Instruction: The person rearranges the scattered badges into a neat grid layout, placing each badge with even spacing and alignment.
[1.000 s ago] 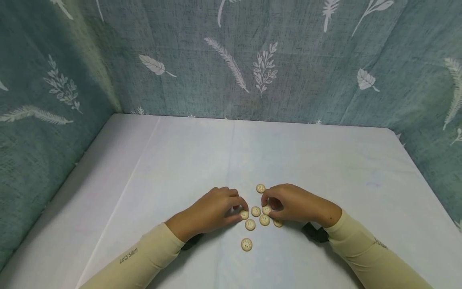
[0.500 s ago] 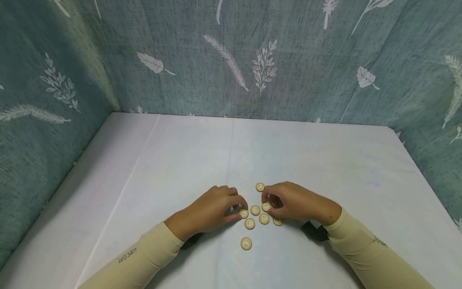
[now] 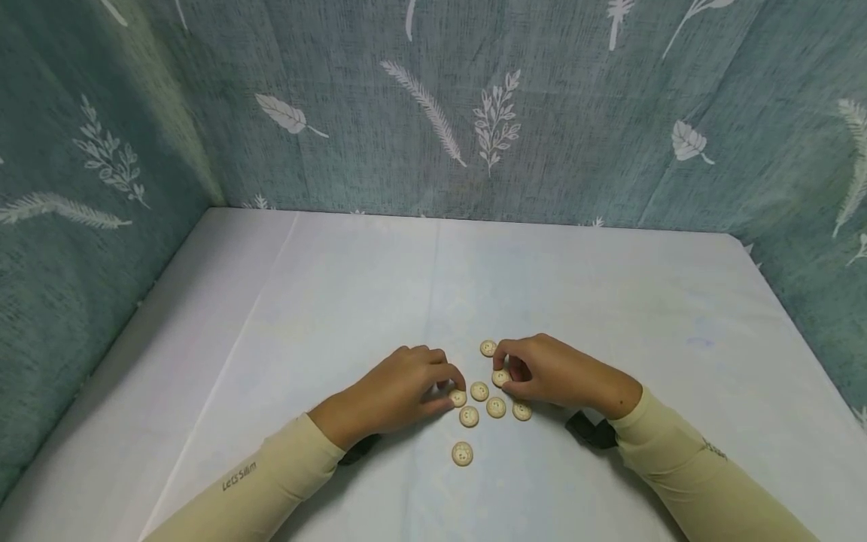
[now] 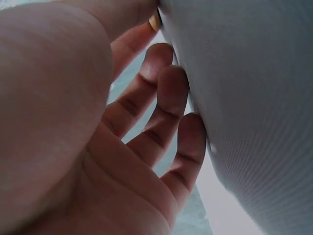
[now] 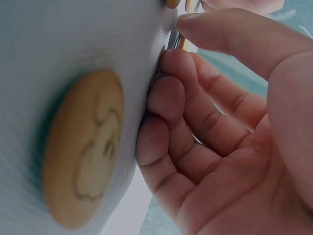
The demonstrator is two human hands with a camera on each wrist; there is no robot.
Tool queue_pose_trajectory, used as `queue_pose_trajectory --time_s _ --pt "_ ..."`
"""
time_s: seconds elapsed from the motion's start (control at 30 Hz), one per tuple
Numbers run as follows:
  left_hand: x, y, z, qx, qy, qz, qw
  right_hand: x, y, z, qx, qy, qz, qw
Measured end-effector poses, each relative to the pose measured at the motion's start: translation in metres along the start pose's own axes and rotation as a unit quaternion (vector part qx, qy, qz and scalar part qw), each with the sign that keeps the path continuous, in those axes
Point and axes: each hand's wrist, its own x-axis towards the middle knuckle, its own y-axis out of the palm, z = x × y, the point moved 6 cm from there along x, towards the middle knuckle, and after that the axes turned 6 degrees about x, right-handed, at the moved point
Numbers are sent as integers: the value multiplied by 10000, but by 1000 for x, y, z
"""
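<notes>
Several small round wooden buttons lie on a white cloth. My left hand [image 3: 400, 388] pinches one button [image 3: 457, 398] between thumb and forefinger at the left of the group; its edge peeks out in the left wrist view, the other fingertips resting on the cloth. Across from it, my right hand [image 3: 552, 369] pinches another button [image 3: 500, 378] flat near the cloth. Between the hands are a middle button [image 3: 479, 391] and two lower ones, a button [image 3: 496, 407] and a button [image 3: 469, 416]. Close in the right wrist view is a button [image 5: 85, 149] with a line drawing on its face.
One button [image 3: 488, 348] sits just beyond my right fingertips, and another button [image 3: 462, 454] lies nearest to me. The white cloth [image 3: 339, 271] covers the table, with leaf-patterned green fabric [image 3: 352, 143] standing behind and at both sides.
My right hand has slid its button a little away from me, uncovering the button below the hand. The left hand keeps its pinch and place; the head view has shifted slightly.
</notes>
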Motion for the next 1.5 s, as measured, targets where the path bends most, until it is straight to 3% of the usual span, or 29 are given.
queue_pose_trajectory --time_s 0.2,0.77,1.5 --pt "-1 3 1 -61 -81 142 9998 0 2 -2 59 45 49 10000" --pt "2 -1 2 -1 -28 -22 10000 2 -5 0 -67 100 -230 9997" --pt "2 0 0 -15 -86 83 9999 1 -11 -8 -159 379 -611 9973"
